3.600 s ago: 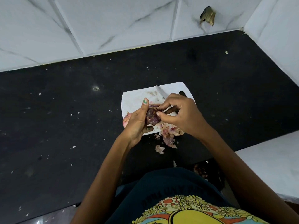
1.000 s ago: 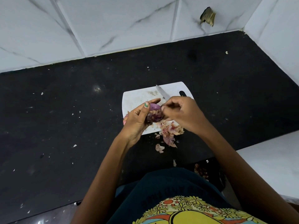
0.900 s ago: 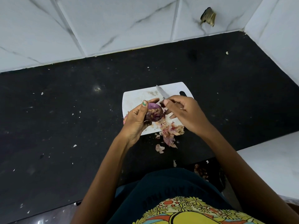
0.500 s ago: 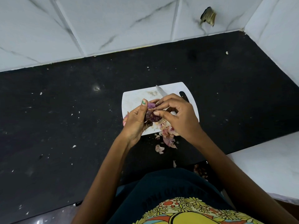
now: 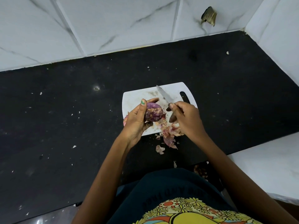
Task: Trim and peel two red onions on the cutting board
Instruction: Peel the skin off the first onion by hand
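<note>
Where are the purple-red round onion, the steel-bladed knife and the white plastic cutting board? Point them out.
Purple-red round onion [image 5: 153,114], head view, its front face.
Steel-bladed knife [image 5: 164,94], head view, mid-blade.
White plastic cutting board [image 5: 137,97], head view, bare far-left part.

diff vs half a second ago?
The right hand has come off the onion and drawn back to the right, knife in its grip. The left hand holds the onion as before. Cutting board and peel scraps unmoved.
</note>
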Action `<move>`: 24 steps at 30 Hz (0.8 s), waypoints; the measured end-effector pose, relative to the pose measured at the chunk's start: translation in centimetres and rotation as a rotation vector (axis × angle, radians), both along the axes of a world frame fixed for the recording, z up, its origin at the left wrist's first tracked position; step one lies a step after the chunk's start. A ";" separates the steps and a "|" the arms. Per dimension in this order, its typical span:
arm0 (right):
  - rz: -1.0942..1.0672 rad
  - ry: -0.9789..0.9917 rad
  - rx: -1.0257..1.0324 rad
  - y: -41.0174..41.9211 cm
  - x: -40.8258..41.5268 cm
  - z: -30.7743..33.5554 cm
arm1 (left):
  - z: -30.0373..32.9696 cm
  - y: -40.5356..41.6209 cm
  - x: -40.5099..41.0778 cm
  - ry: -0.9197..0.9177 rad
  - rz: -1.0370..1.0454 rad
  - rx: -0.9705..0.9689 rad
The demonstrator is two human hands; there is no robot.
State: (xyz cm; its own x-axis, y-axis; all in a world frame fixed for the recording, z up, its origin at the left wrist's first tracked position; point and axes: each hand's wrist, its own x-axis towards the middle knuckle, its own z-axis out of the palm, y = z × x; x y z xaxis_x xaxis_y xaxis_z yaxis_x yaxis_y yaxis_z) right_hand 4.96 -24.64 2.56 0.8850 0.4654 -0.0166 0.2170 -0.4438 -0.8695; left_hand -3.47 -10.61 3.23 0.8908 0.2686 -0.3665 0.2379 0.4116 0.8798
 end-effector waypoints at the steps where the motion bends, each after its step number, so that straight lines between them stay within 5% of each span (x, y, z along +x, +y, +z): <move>1: 0.020 -0.024 -0.034 -0.1 0.0 -0.1 | -0.1 0.0 0.0 0.010 0.011 0.001; 8: 0.286 -0.105 0.178 0.5 -0.9 1.9 | -0.5 0.2 0.2 0.091 0.065 0.050; 20: 0.268 -0.494 0.051 1.7 -1.0 1.5 | -0.4 0.2 0.5 0.107 0.091 0.065; 24: 0.246 -0.351 0.000 1.8 -1.2 1.1 | -0.2 0.3 0.4 0.095 0.070 0.041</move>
State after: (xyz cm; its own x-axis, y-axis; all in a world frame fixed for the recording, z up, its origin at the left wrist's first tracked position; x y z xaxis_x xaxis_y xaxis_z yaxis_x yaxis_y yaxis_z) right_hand 3.73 -22.84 3.63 0.6996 0.6631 0.2663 0.5994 -0.3416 -0.7239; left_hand -3.03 -10.34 3.03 0.8312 0.3455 -0.4356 0.2928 0.3941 0.8712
